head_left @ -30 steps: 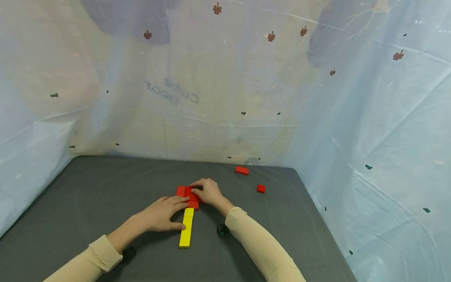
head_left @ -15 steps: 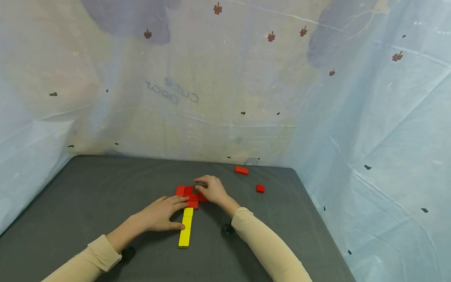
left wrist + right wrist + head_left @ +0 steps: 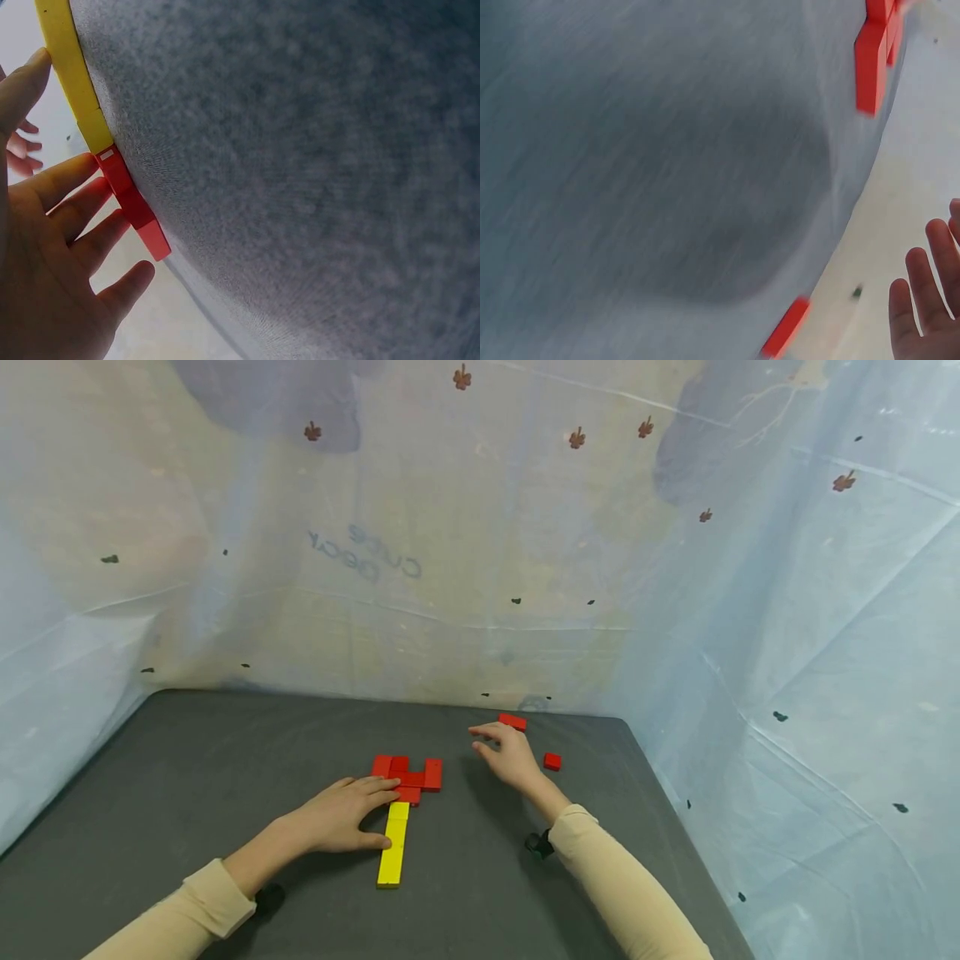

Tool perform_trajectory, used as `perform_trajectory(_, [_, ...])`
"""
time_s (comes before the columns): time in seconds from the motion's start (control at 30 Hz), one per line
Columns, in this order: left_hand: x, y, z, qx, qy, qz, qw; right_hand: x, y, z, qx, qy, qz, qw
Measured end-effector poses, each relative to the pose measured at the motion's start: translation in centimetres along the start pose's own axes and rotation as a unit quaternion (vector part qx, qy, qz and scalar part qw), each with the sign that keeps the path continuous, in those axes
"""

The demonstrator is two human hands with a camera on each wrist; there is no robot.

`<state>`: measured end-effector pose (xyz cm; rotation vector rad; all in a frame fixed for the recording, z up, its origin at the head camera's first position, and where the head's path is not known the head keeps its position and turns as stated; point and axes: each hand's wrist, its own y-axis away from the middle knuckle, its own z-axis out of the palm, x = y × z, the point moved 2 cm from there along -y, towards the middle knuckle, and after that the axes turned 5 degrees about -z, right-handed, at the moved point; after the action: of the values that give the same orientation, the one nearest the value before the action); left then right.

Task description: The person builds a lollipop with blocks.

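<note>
Several red blocks (image 3: 411, 780) lie together as a flat figure on the dark table, with a row of yellow blocks (image 3: 392, 852) running from them toward the person. My left hand (image 3: 341, 817) rests beside this figure, fingertips on the red blocks and thumb at the side of the yellow row. In the left wrist view its fingers (image 3: 96, 244) are spread and nearly straight. My right hand (image 3: 512, 758) is in the air right of the figure, fingers loosely extended and holding nothing. It overlaps a loose red block (image 3: 513, 721) near the table's back edge.
A small red block (image 3: 552, 762) lies right of my right hand. The dark table (image 3: 225, 760) is walled at the back and right by translucent plastic sheeting (image 3: 450, 610) with small leaf marks.
My right hand has left the red figure's right side and moved right toward the loose red block. An upright red block it covered now shows at the figure's right end. My left hand stays put.
</note>
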<state>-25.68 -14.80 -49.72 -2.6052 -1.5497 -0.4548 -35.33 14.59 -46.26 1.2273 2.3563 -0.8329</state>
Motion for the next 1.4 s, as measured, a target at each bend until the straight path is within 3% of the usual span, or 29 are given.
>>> perform_trajectory(0.27, [-0.1, 0.2, 0.1, -0.001, 0.001, 0.002, 1.0, 4.1, 2.4, -4.0, 0.027, 0.044, 0.059, 0.997])
perform_trajectory(0.63, [-0.2, 0.4, -0.1, -0.002, 0.004, 0.0, 1.0, 9.1, 5.5, -7.5, 0.014, 0.079, 0.098, 0.992])
perform_trajectory(0.83, [-0.3, 0.3, 0.1, 0.001, 0.004, -0.001, 1.0, 10.4, 6.2, -7.8, -0.018, 0.105, 0.119, 0.987])
perform_trajectory(1.07, [0.0, 0.2, -0.1, -0.002, 0.002, 0.0, 1.0, 11.5, 6.3, -7.5, -0.067, 0.117, 0.115, 0.984])
perform_trajectory(1.4, [0.1, 0.1, -0.1, 0.0, 0.005, 0.005, 1.0, 12.0, 6.3, -7.1, -0.086, 0.121, 0.11, 0.983])
